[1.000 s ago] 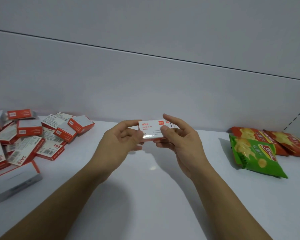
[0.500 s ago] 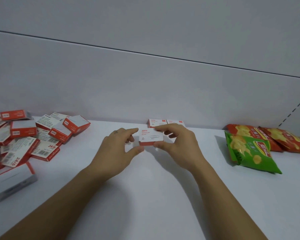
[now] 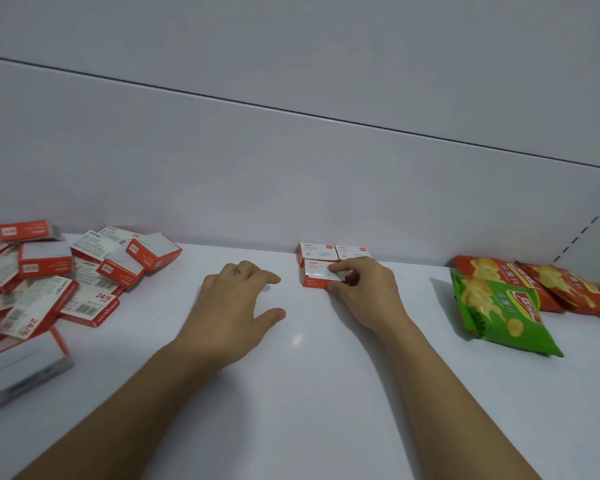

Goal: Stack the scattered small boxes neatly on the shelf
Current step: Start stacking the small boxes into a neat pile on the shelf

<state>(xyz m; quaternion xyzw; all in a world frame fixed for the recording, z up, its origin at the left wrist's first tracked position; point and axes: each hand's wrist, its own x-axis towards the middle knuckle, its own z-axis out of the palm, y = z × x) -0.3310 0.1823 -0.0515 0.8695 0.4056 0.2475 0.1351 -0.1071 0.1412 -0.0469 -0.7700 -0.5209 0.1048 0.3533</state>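
My right hand (image 3: 364, 292) pinches a small red-and-white box (image 3: 315, 274) between thumb and fingers; the box sits on the white shelf (image 3: 309, 393), right in front of two like boxes (image 3: 317, 251) standing side by side against the back wall. My left hand (image 3: 234, 301) hovers just left of that box with fingers spread and relaxed, holding nothing. A jumble of several red-and-white boxes (image 3: 49, 271) lies scattered at the far left of the shelf.
A green crisp packet (image 3: 499, 310) and two red crisp packets (image 3: 565, 285) lie at the right. A larger white box with red trim (image 3: 18, 365) sits at the front left. The grey back wall (image 3: 291, 185) rises behind the shelf.
Both hands carried the box forward and down to the shelf in front of the two placed boxes. My left hand has let go and drawn away to the left.
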